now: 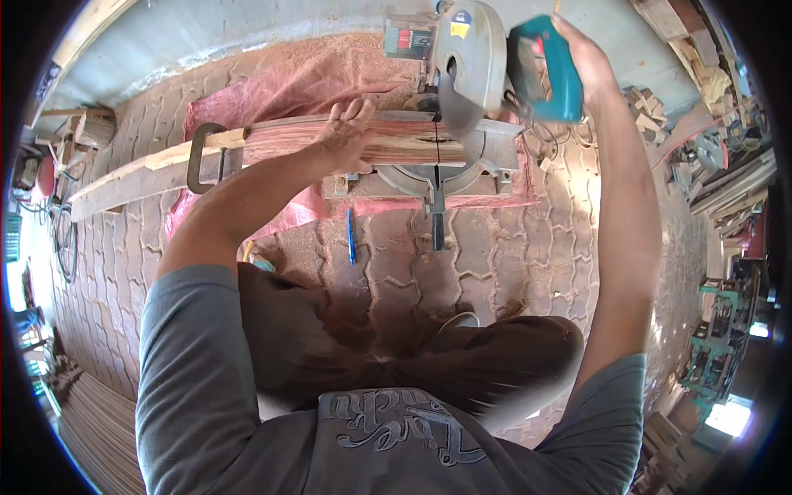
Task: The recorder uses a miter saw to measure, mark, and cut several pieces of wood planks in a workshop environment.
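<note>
A reddish wooden board lies across the base of a miter saw. My left hand presses on this board left of the blade, fingers over its far edge and thumb at its near edge. A thin dark line crosses the wood near its right end, beside the saw blade. My right hand is closed around the teal saw handle, right of the blade guard; some of its fingers are hidden. The blade appears raised above the board, though its lower edge is blurred.
A C-shaped clamp sits on a long wooden strip at left. Pink sheeting with sawdust lies under the saw. A blue pen rests on the paving, near the saw's front lever. Wood scraps lie at right.
</note>
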### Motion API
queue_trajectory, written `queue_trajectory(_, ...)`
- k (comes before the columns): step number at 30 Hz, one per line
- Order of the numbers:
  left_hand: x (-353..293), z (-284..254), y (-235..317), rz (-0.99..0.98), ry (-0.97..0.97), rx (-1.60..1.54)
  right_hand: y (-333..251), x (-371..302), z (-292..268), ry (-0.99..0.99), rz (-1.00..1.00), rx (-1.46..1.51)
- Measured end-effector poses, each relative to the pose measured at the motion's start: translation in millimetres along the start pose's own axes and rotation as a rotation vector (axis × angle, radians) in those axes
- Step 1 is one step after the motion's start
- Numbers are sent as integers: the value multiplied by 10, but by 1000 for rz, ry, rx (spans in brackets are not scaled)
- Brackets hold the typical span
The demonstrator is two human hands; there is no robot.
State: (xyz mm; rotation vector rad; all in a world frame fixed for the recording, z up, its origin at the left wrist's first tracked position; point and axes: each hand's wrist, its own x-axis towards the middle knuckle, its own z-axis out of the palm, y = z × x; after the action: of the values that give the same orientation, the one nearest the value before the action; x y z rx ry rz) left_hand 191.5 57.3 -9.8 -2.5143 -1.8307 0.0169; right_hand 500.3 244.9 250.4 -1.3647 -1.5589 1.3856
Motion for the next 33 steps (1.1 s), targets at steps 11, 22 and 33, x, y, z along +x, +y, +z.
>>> queue_trajectory(11, -900, 292, -365, -148, -53, 42, 1953, 167, -175, 197, -142, -375)
queue_trajectory(22, -749, 247, -226, -287, -273, 60, 2893, -438, 609, -222, -419, -803)
queue_trajectory(33, -810, 433, -284, -206, -36, 70, 2742, -696, -287, -568, -165, -841)
